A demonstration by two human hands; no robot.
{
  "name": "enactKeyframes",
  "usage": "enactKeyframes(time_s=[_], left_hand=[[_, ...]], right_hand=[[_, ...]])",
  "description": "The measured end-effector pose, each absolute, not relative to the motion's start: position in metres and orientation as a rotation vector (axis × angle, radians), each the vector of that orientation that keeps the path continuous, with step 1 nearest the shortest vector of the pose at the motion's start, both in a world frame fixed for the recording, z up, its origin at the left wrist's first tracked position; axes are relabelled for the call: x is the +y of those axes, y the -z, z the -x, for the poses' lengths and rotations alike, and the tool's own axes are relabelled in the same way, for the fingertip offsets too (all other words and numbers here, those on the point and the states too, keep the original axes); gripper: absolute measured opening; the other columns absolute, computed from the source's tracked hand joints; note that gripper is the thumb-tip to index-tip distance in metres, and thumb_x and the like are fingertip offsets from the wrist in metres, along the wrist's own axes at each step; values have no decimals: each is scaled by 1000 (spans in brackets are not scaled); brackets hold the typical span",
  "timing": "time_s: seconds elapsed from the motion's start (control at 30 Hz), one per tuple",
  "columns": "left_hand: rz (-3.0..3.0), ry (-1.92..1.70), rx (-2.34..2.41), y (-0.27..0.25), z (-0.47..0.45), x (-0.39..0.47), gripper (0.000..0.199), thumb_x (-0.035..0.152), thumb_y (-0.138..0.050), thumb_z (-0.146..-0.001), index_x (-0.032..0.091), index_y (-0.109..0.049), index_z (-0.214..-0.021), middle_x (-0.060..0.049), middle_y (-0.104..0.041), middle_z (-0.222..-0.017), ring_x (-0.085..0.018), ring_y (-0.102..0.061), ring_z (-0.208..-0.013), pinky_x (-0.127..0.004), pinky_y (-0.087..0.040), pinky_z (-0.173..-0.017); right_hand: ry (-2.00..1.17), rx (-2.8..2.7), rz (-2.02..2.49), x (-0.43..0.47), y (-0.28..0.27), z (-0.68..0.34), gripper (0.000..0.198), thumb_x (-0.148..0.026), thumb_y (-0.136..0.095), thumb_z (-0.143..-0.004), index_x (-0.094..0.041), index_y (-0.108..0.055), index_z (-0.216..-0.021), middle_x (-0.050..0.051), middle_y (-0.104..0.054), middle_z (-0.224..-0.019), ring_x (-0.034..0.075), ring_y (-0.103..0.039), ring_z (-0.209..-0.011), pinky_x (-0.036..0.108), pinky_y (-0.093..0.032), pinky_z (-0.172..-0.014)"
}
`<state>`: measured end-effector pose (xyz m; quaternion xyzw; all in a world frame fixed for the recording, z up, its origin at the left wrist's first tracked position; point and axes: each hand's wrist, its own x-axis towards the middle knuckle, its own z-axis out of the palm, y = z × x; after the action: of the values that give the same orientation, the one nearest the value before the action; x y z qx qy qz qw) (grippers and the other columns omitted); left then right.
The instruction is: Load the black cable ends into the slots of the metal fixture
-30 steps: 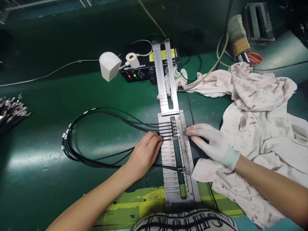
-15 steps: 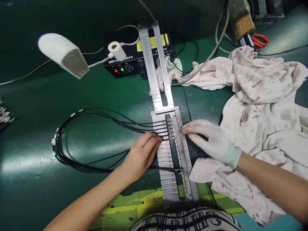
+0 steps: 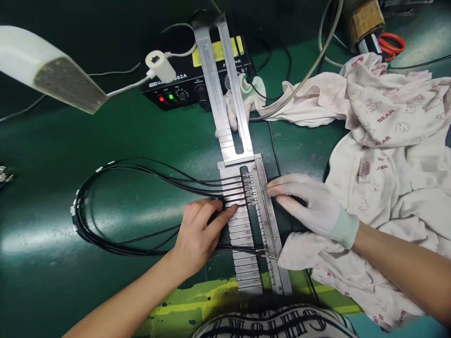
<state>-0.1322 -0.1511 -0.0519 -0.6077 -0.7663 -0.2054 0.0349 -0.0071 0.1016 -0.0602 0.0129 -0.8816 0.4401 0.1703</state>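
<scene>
Left hand (image 3: 197,232) bare, fingers loosely spread, pressing black cables (image 3: 141,206) at left edge of slotted metal jig (image 3: 246,220) | right hand (image 3: 310,206) gloved, flat, fingertips on jig's right rail | risk: stripped ends slipping out of slots if pressure eases.

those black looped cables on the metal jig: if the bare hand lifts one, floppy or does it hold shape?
Probably floppy: the black cables lie in loose loops on the green mat, so they would likely sag. Probably light, being thin. The ends sit in the slotted metal jig under the left hand, so a tug may pull neighbours out.
</scene>
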Motion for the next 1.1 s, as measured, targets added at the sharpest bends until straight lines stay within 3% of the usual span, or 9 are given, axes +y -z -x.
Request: enactKeyframes(time_s=[0.13, 0.43, 0.63, 0.73, 0.93, 1.1], left_hand=[[1930, 554, -2400, 56, 128, -161, 48, -2, -50, -91, 6, -50, -138, -14, -58, -102, -22, -51, -90, -34, -42, -77], [1877, 429, -2386, 54, 123, -160, 58, 2, -53, -91, 10, -44, -148, -13, -61, -102, -23, -54, -89, -33, -38, -74], [1990, 389, -2301, 44, 128, -152, 44, 3, -50, -92, 2, -51, -136, -13, -65, -99, -21, -54, -86, -33, -35, -70], [2009, 389, -2320, 38, 132, -142, 32, 7, -51, -94, 5, -57, -126, -12, -65, -98, -22, -53, -85, -33, -34, -69], [2004, 317, -2195, 43, 134, -122, 37, 8, -49, -95, 13, -55, -131, -11, -60, -95, -22, -52, -83, -33, -36, -68], [2098, 283, -2124, 37, 130, -129, 33, 7, -49, -95, 7, -56, -127, -13, -63, -101, -23, -55, -85, -35, -38, -67]], right_hand=[[-1269, -2499, -35, 102, 60, 7, 16, -18, -58, -97, -18, -69, -108, 2, -69, -114, 13, -65, -107, 28, -52, -98], [-1285, -2499, -54, 103, 57, 10, 15, -17, -57, -97, -17, -69, -107, 3, -69, -112, 13, -66, -105, 27, -54, -95], [-1299, -2511, -18, 104, 56, 14, 15, -19, -56, -98, -20, -69, -105, 2, -70, -110, 15, -66, -103, 30, -55, -94], [-1289, -2529, -4, 104, 58, 15, 16, -21, -55, -99, -20, -70, -104, 2, -70, -108, 15, -67, -102, 31, -55, -93], [-1326, -2525, -23, 103, 58, 16, 18, -21, -53, -99, -17, -71, -101, 2, -70, -107, 15, -66, -100, 29, -54, -91], [-1342, -2509, -1, 103, 57, 15, 18, -21, -54, -98, -17, -72, -100, 2, -70, -106, 14, -67, -99, 28, -55, -91]])
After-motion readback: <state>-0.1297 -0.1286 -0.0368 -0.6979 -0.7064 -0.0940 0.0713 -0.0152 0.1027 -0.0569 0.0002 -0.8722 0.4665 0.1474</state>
